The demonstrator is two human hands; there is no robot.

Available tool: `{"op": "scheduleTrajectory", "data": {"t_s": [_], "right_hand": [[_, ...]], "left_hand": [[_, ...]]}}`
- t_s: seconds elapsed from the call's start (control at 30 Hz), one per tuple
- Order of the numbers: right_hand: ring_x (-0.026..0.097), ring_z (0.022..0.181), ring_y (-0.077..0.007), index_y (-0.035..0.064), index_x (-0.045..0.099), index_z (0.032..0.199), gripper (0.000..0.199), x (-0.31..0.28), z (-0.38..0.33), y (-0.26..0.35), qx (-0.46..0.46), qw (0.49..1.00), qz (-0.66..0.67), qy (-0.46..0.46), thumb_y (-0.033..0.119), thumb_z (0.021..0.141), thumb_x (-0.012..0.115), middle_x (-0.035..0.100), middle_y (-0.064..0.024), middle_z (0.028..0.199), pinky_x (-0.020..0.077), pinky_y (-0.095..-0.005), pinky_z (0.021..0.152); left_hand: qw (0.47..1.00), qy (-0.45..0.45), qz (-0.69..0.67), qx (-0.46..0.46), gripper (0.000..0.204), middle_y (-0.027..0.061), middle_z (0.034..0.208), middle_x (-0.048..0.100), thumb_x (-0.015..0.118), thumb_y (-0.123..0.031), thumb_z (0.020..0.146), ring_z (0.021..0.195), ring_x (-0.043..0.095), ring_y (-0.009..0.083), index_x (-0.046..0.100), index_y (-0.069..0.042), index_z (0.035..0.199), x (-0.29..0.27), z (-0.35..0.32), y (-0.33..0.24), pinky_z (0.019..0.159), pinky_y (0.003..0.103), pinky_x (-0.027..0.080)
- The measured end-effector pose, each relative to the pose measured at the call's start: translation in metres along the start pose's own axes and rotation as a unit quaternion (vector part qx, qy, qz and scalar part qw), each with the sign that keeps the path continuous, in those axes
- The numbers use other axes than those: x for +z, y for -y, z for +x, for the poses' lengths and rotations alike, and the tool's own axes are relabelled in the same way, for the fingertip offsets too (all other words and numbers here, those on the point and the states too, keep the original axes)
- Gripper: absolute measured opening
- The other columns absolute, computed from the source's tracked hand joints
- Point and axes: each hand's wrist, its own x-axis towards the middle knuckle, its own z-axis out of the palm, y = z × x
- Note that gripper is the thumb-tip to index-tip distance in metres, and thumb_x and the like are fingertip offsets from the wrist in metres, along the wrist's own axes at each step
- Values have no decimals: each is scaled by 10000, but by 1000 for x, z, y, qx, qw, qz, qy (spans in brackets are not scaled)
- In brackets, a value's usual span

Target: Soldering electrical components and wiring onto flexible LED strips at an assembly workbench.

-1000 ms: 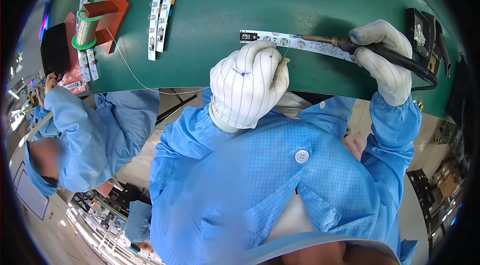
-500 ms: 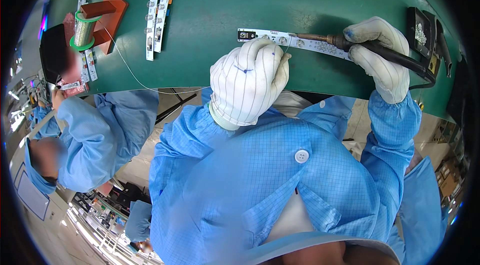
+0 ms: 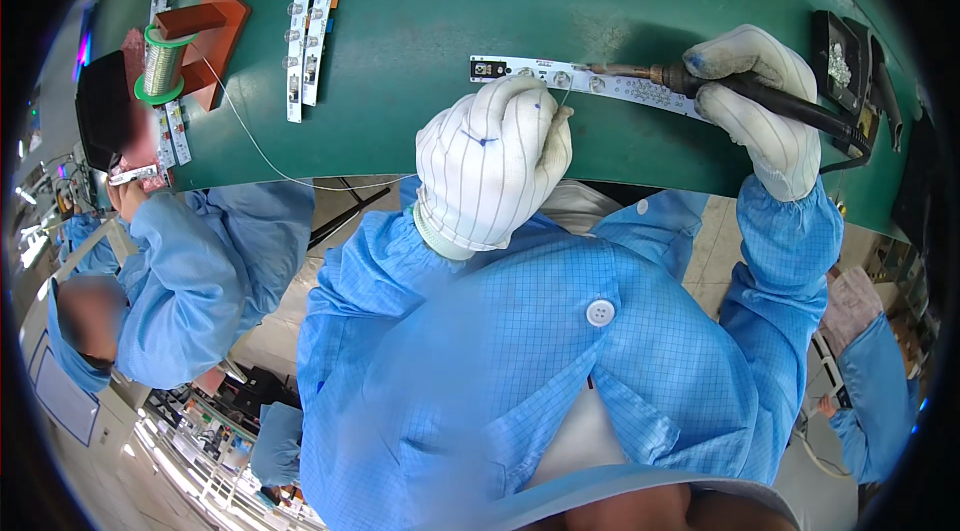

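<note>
A green-topped workbench [image 3: 430,1] carries 1 long white LED circuit strip [image 3: 590,83] near its front edge. Farther left lie 2 more white LED strips [image 3: 312,21] side by side. At the left end stands a red-brown wooden block stand [image 3: 215,31] holding a green spool of solder wire [image 3: 160,61]. A black holder [image 3: 845,66] sits at the right end.

A long white LED strip board [image 3: 600,81] lies flat on the green bench, soldering iron [image 3: 690,81] tip touching it.
</note>
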Motion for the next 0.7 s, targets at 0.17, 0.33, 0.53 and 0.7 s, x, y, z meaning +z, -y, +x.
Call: {"op": "scheduleTrajectory", "data": {"t_s": [0.17,0.33,0.53,0.7], "right_hand": [[639,768,-195,-7,636,928,206,1,0,1,-4,1000,14,10,79,744,599,667,-100,866,508,-300,730],[647,773,-200,-9,637,936,224,-3,-5,5,-29,999,-34,5,94,740,607,668,-101,858,509,-301,728],[656,772,-210,-10,650,932,238,3,-5,1,-119,985,-122,0,85,716,624,670,-113,874,511,-304,732],[660,771,-227,-9,654,907,228,3,-21,17,-7,997,-53,-52,80,698,640,672,-124,882,511,-311,721]], "left_hand": [[1000,-7,6,-8,193,60,899,621,739,-109,729,678,619,212,623,-69,878,-2,-5,-5,588,314,524],[1000,-11,3,-3,190,53,892,623,734,-104,732,679,617,207,618,-75,878,1,-1,-6,589,309,521],[1000,0,-6,-13,186,57,895,628,733,-102,736,684,618,214,610,-74,874,0,-1,-1,595,315,522],[1000,-12,-12,-1,191,64,891,635,737,-96,733,692,624,218,608,-71,872,-2,-2,-8,596,317,526]]}}
